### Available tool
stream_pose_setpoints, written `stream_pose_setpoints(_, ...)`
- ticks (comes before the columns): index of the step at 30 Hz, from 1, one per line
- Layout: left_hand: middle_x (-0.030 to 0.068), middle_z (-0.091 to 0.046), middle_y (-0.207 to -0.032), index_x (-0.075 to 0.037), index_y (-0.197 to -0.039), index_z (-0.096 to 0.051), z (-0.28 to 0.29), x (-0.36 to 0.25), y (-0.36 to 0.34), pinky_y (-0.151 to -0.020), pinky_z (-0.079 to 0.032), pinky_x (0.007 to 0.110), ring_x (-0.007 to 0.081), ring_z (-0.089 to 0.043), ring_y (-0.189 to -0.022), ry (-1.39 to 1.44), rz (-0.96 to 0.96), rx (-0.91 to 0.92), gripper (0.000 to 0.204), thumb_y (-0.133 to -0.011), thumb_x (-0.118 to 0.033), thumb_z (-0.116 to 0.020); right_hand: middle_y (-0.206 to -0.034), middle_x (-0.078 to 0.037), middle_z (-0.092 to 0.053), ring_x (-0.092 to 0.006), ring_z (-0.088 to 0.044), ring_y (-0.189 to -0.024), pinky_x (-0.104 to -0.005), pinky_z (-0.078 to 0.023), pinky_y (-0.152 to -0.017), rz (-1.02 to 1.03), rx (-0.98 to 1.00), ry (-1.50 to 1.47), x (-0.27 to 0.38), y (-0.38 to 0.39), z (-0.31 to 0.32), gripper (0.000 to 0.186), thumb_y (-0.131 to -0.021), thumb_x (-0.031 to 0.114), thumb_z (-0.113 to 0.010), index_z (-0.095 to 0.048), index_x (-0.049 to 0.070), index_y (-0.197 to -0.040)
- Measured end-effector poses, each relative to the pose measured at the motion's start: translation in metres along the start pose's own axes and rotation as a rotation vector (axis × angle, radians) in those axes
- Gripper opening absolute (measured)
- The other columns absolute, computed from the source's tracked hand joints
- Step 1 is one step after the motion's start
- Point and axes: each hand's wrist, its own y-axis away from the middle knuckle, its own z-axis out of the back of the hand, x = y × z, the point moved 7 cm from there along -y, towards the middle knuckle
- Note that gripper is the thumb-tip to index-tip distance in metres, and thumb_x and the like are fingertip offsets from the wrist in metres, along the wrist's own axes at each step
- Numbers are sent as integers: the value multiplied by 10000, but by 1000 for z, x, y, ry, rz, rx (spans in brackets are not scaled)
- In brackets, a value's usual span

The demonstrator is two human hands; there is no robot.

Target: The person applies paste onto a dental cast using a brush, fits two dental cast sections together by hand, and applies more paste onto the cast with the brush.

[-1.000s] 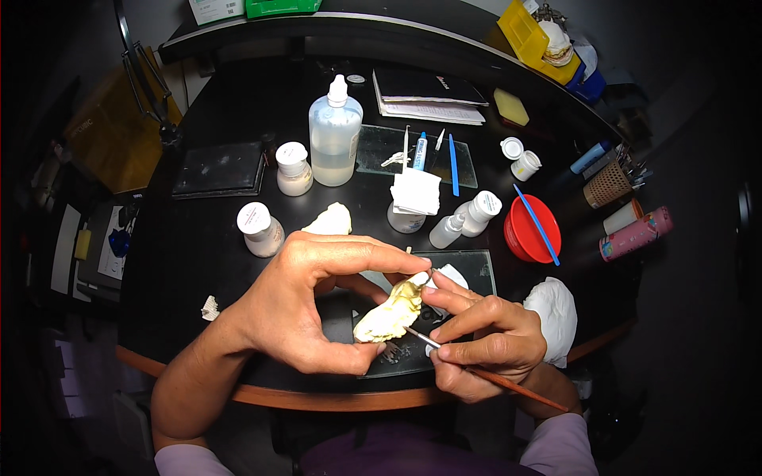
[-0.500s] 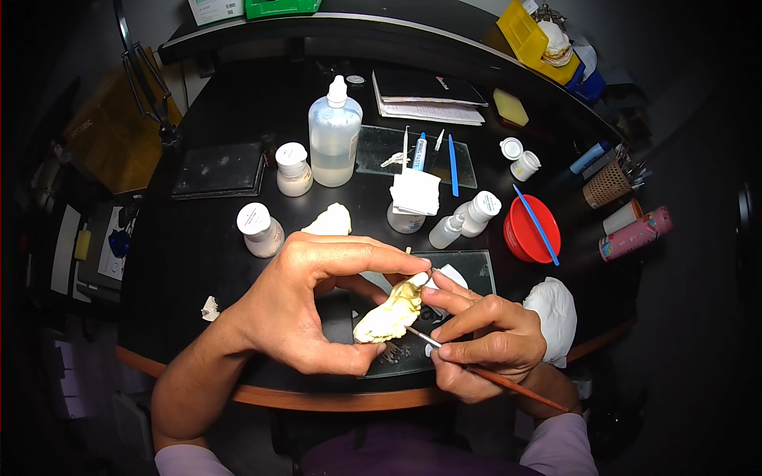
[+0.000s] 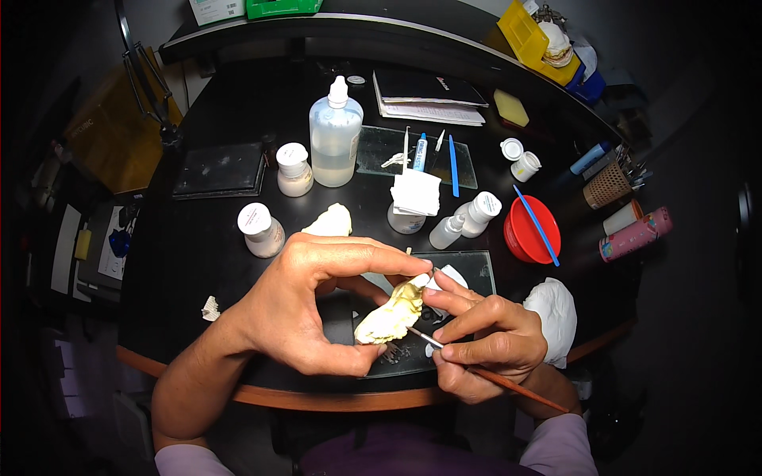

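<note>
My left hand (image 3: 290, 305) grips a pale yellow plaster dental cast (image 3: 389, 317) by its two ends, between thumb and index finger. A fine brush (image 3: 500, 381) with a reddish-brown handle and metal ferrule is pinched in my right hand (image 3: 496, 345). The brush's tip meets the lower right edge of the cast, though the bristles are too small to make out. One right fingertip rests close to the cast's upper end. Beneath both hands lies a glass slab (image 3: 476, 266) with grey smears on it. Another pale yellow plaster piece (image 3: 332, 220) sits just beyond my left hand.
Past my hands stand a large clear bottle (image 3: 335, 143), white-capped jars (image 3: 260, 230) and a small dropper bottle (image 3: 447, 231). A red bowl (image 3: 528, 226) carries a blue stick (image 3: 536, 224) across it. Crumpled white tissue (image 3: 552, 317) lies beside my right hand. Farther back is a second glass slab (image 3: 373, 155).
</note>
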Motion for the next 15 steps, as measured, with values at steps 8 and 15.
stream_pose_setpoints(8,262,-681,-1296,93,-1389,-626,0,1,1,-980,-627,409,322,-697,-1205,10,-14,-6,769,-649,13,-821,-906,-97,-749,-425,-741,-1129,-628,-485,-1110,2,5,0,0,0,-1,243,-737,-68,-780,-783,53,-949)
stream_pose_setpoints(15,261,-682,-1294,92,-1386,-628,0,1,0,-983,-627,404,321,-696,-1210,-4,-8,-6,770,-645,15,-819,-908,-93,-753,-421,-744,-1126,-630,-482,-1112,9,13,17,0,0,-1,262,-733,-73,-771,-785,58,-959)
